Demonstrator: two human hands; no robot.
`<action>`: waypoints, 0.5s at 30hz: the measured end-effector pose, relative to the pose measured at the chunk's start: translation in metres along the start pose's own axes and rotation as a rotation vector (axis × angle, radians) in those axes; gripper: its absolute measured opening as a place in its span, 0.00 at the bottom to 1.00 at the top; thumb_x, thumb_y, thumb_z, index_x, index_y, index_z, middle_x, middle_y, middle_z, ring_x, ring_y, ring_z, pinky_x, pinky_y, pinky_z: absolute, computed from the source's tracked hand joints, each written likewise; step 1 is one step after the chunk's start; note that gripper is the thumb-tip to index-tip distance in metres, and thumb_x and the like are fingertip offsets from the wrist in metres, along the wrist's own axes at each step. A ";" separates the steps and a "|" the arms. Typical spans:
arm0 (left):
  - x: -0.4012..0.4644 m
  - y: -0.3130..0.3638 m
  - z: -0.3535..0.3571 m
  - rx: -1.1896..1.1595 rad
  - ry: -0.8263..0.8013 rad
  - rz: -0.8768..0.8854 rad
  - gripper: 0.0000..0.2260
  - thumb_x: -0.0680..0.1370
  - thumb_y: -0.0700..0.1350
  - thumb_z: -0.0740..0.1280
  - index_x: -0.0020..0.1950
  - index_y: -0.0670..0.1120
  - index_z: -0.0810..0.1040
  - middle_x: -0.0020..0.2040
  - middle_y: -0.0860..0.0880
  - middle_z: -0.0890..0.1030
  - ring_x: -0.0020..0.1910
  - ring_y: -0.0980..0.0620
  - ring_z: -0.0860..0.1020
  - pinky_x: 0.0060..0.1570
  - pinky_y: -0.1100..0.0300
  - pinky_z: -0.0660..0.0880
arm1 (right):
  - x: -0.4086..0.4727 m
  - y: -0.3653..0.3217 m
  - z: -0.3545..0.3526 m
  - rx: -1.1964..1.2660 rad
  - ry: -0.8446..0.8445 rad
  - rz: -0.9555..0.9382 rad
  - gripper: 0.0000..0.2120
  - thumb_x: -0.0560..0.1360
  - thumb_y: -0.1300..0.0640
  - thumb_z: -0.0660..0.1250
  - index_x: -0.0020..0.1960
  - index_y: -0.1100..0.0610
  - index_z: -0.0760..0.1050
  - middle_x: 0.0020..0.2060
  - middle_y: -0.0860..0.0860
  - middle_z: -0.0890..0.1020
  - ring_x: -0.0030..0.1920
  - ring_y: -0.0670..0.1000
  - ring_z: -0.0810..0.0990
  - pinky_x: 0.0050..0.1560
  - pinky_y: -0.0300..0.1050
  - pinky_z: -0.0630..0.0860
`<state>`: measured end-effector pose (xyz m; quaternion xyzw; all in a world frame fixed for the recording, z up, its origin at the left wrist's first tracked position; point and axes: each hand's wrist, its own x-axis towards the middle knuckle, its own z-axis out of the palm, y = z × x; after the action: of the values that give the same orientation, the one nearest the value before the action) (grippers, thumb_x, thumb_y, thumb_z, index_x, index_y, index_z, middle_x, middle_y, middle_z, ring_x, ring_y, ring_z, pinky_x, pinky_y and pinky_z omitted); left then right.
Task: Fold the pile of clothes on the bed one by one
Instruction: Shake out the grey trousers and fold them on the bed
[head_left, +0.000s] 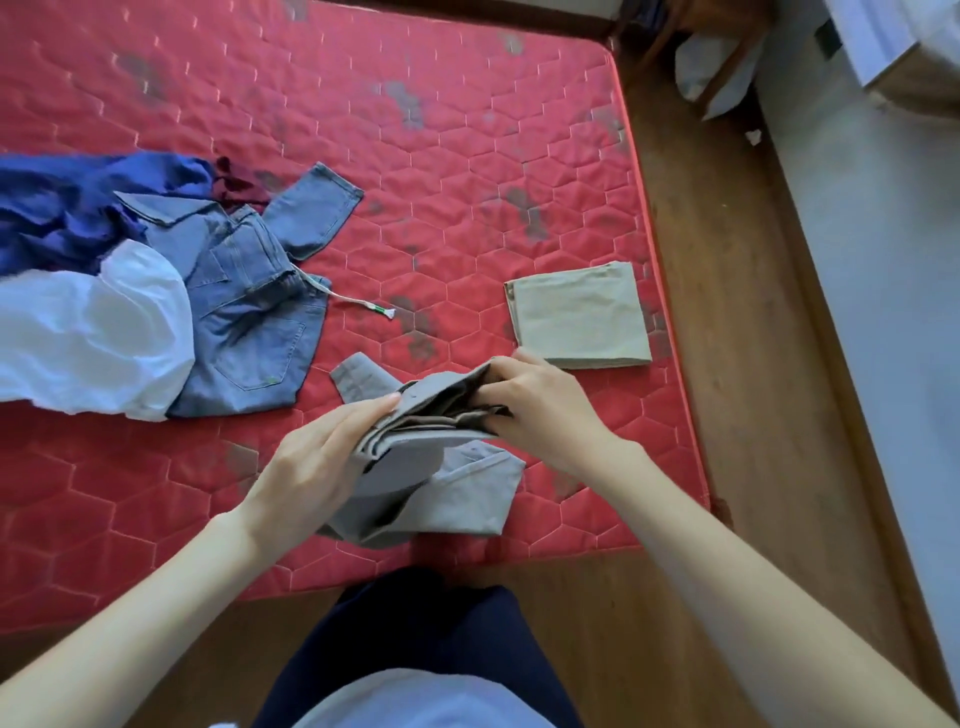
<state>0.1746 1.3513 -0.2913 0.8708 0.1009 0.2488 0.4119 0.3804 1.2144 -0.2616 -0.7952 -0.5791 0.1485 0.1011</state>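
A grey garment (457, 488) lies bunched near the front edge of the red mattress (467, 156). My left hand (317, 462) holds its left side, fingers over the stacked layers. My right hand (540, 405) grips its upper right folds. To the right lies a folded beige garment (579, 314), flat and square. At the left sits the pile: blue jeans (249, 306), a white garment (93, 338), a dark blue garment (67, 208) and a bit of maroon cloth (231, 179).
A wooden bed frame (727, 312) runs along the mattress's right side, with grey floor (872, 260) beyond. A chair with a white cloth (711, 67) stands at the top right. My dark trousers (426, 623) are at the bed's front edge.
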 end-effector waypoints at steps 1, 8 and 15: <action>0.000 -0.003 -0.003 0.003 0.047 -0.007 0.16 0.83 0.44 0.53 0.65 0.38 0.73 0.60 0.44 0.77 0.65 0.60 0.73 0.65 0.66 0.67 | 0.007 -0.005 0.004 0.038 0.048 -0.011 0.10 0.75 0.48 0.69 0.47 0.53 0.84 0.47 0.46 0.82 0.47 0.53 0.75 0.41 0.46 0.73; 0.001 -0.014 -0.034 0.076 0.325 -0.212 0.17 0.81 0.50 0.61 0.67 0.45 0.72 0.61 0.71 0.74 0.58 0.71 0.74 0.58 0.76 0.66 | 0.043 -0.033 0.000 0.077 0.489 -0.015 0.04 0.70 0.58 0.75 0.38 0.55 0.81 0.40 0.44 0.82 0.41 0.50 0.75 0.37 0.32 0.64; 0.073 0.027 -0.067 0.068 0.578 -0.235 0.10 0.82 0.39 0.60 0.62 0.42 0.74 0.49 0.61 0.77 0.45 0.64 0.76 0.48 0.77 0.66 | 0.075 -0.065 -0.112 0.097 0.624 -0.195 0.04 0.72 0.61 0.73 0.39 0.60 0.84 0.40 0.50 0.84 0.44 0.55 0.78 0.40 0.51 0.78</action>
<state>0.2019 1.4064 -0.2090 0.7595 0.3222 0.4331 0.3630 0.3831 1.3070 -0.1439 -0.7375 -0.5859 -0.0852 0.3250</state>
